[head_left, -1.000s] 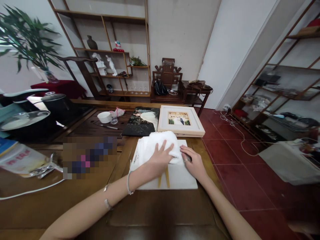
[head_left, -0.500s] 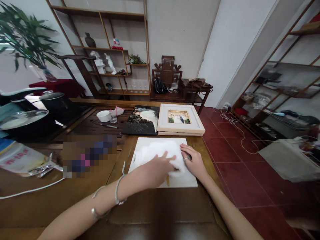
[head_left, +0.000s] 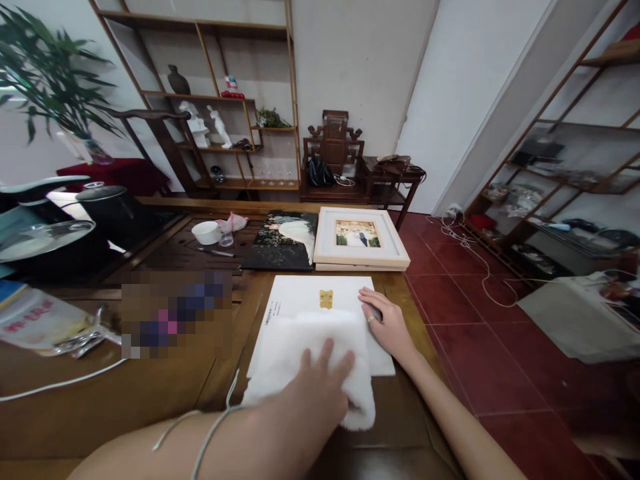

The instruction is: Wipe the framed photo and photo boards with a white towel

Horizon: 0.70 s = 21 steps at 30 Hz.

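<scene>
A white picture panel (head_left: 297, 293) lies on the wooden table, its plain back facing up. A small gold metal hanger plate (head_left: 326, 299) sits near its top, and a barcode is printed at its left edge. My left hand (head_left: 320, 400) presses a folded white towel (head_left: 300, 340) onto the lower part of the panel, fingers spread over it and the thumb tucked by a fold. The towel overhangs the panel's near edge. My right hand (head_left: 387, 323) grips the panel's right edge, fingertips on top and thumb at the side.
Behind the panel lie a black picture panel (head_left: 275, 250) and a white-framed picture (head_left: 395, 252) stacked on another frame. To the left stand a white cup (head_left: 205, 232), a lidded pan (head_left: 50, 250), a kettle (head_left: 110, 213) and a plastic packet (head_left: 35, 317). Red floor tiles lie right of the table.
My left hand has drawn the towel towards me, from the panel's middle over its near edge. The hanger plate now shows at the top. My right hand stays on the right edge.
</scene>
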Motion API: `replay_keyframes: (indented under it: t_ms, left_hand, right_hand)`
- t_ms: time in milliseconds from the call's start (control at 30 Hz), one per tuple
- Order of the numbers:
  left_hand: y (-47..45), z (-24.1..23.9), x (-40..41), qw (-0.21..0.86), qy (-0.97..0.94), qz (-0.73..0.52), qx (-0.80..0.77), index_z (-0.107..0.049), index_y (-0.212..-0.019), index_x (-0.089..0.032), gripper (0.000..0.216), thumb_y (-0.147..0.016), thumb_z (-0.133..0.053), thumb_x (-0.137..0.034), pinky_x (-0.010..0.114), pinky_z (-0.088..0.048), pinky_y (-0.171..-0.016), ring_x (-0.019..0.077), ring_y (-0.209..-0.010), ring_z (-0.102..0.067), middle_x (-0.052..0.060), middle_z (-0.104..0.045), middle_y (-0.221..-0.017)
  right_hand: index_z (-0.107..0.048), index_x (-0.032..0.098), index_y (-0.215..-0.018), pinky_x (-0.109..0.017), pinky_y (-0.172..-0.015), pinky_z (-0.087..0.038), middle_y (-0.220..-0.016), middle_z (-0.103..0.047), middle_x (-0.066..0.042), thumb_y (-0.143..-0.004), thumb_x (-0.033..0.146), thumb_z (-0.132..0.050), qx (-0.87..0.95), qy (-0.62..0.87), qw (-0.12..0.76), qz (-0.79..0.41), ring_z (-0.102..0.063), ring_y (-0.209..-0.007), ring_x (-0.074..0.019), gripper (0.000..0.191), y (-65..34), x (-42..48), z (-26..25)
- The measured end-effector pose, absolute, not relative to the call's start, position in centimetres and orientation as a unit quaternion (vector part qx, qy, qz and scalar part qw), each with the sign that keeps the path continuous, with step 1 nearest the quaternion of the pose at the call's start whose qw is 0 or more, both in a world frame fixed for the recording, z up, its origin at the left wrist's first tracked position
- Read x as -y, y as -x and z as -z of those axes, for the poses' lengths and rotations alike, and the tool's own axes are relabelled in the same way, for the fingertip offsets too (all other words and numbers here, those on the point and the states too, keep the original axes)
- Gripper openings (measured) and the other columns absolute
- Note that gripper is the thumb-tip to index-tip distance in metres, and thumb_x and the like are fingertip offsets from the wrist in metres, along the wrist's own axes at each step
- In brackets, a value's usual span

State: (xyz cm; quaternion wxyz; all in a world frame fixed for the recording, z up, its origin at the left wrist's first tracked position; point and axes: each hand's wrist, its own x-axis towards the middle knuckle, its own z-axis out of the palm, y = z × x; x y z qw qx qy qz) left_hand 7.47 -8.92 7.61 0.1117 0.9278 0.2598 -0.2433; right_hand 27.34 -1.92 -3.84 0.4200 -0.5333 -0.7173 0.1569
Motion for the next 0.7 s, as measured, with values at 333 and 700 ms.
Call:
replay_keyframes:
  t_ms: [333, 700]
  left_hand:
    - [-7.1, -5.9, 3.3, 0.084, -0.924, 0.136, -0.348, -0.053, -0.126, -0.019, 0.056, -0.074, -0.048, 0.003, 0.06, -0.04, -0.096, 0.0418, -0.134, -0.024, 0.012, -0.025, -0.15]
    - [-6.8, -8.7, 7.9, 0.111, -0.923, 0.228, -0.291, -0.057, -0.12, -0.015, 0.051, -0.071, -0.06, -0.003, 0.055, -0.04, -0.098, 0.0418, -0.135, -0.022, 0.014, -0.026, -0.15]
  right_hand:
    - [-0.07, 0.021, -0.099, -0.045, -0.1, -0.045, -0.112, -0.068, -0.009, -0.084, 0.017, -0.049, 0.713, 0.532, 0.429, -0.156, -0.059, -0.113, -0.0235, 0.027, -27.3, 1.9, 3.8]
    - [-0.07, 0.019, -0.099, -0.044, -0.1, -0.044, -0.112, -0.068, -0.01, -0.084, 0.018, -0.049, 0.716, 0.533, 0.422, -0.159, -0.059, -0.113, -0.0236, 0.026, -27.3, 1.8, 3.8]
